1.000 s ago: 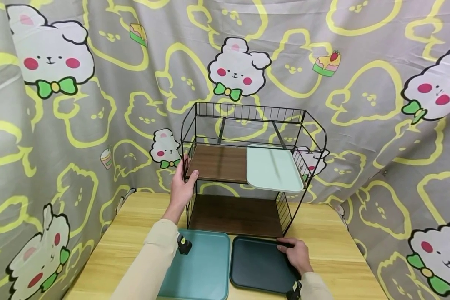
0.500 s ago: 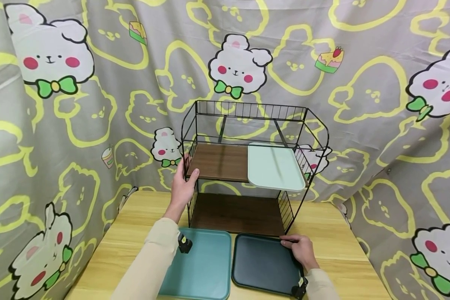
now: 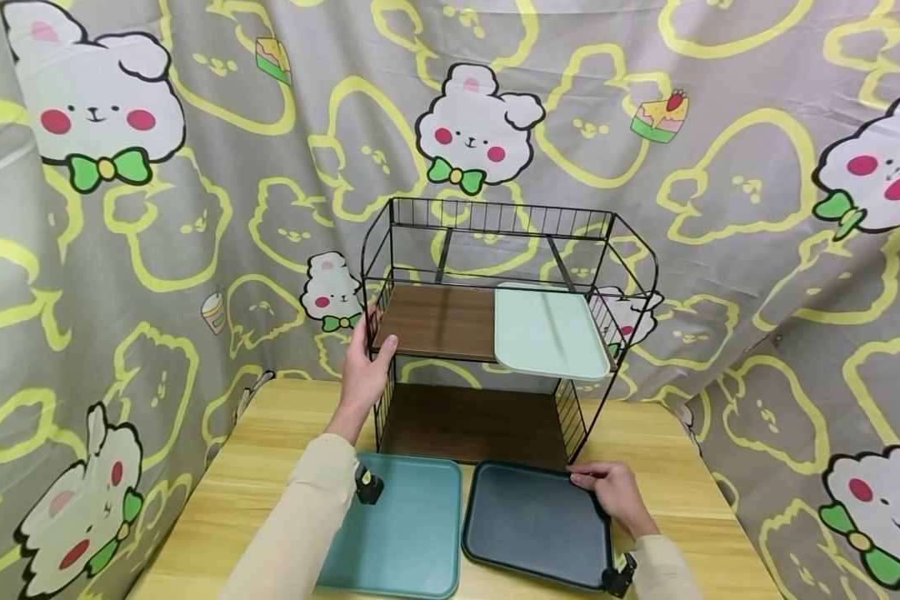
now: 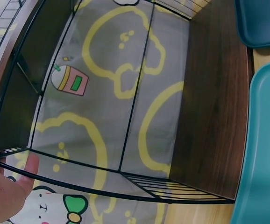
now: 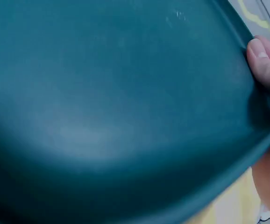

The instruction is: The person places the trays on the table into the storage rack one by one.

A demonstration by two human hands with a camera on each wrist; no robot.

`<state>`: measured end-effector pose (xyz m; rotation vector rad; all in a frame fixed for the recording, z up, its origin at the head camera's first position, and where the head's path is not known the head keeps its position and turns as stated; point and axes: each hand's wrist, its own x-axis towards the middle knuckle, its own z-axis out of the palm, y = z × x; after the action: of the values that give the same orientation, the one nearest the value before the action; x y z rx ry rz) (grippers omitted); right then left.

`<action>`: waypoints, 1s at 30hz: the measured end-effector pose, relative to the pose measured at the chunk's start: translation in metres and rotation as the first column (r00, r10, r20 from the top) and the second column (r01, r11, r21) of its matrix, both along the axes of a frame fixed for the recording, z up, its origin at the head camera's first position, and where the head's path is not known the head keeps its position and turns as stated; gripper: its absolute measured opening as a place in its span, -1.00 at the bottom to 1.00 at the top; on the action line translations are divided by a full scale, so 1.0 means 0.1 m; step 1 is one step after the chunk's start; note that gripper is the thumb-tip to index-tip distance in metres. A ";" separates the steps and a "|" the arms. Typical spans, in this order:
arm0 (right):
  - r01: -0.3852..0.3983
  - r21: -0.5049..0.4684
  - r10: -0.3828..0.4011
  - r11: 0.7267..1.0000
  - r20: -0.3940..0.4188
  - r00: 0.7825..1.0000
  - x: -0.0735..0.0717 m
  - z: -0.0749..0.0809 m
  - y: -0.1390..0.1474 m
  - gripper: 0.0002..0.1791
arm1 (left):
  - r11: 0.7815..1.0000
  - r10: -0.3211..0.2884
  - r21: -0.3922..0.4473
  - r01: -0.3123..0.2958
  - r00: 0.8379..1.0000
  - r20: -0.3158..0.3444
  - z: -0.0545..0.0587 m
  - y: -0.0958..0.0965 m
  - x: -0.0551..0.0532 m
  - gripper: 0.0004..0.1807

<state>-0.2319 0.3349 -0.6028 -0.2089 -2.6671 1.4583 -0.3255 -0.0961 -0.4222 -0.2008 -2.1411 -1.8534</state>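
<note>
A black wire rack with brown wooden shelves (image 3: 472, 423) stands on the table. My left hand (image 3: 363, 371) grips its left side at the upper shelf, thumb over the front edge; the left wrist view shows part of this hand (image 4: 6, 193) at the wire frame. My right hand (image 3: 615, 497) pinches the far right corner of a dark blue-green tray (image 3: 536, 521), which looks slightly tilted. In the right wrist view the thumb (image 5: 267, 67) lies over the tray's rim; the other fingers are mostly hidden. A teal tray (image 3: 416, 525) lies left of the dark one.
A pale mint tray (image 3: 551, 333) sits on the right half of the upper shelf, its front end jutting past the edge. Patterned grey curtains (image 3: 270, 208) enclose the wooden table (image 3: 247, 467) at the back and both sides.
My right hand has moved a little to the right with the dark tray, whose right side now looks raised. The left hand keeps its hold on the rack.
</note>
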 end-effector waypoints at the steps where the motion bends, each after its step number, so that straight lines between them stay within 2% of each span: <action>1: -0.004 -0.011 0.004 1.000 0.003 1.000 0.01 0.03 0.00 -0.86 | 1.000 0.002 -0.002 -0.002 1.000 0.003 0.00 0.00 0.00 -0.27; 11: 0.027 -0.023 -0.026 0.999 0.039 0.999 0.12 0.24 -0.03 -0.83 | 1.000 -0.004 -0.013 0.005 1.000 0.023 0.03 -0.01 0.03 -0.29; 24: 0.094 0.010 -0.095 0.995 0.021 0.995 0.24 0.48 -0.16 -0.82 | 1.000 0.006 -0.021 -0.006 1.000 0.025 0.02 -0.03 0.02 -0.28; 27: 0.126 -0.025 -0.126 0.992 0.024 0.992 0.26 0.54 -0.19 -0.80 | 1.000 0.008 -0.025 -0.008 1.000 0.024 0.03 -0.03 0.02 -0.28; 30: 0.165 -0.127 -0.161 0.978 0.041 0.986 0.29 0.61 -0.24 -0.74 | 1.000 0.009 -0.027 -0.009 1.000 0.020 0.03 -0.02 0.03 -0.27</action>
<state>-0.2029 0.3108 -0.5420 -0.4527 -2.5100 1.5888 -0.3230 -0.0982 -0.4193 -0.1785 -2.1776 -1.8306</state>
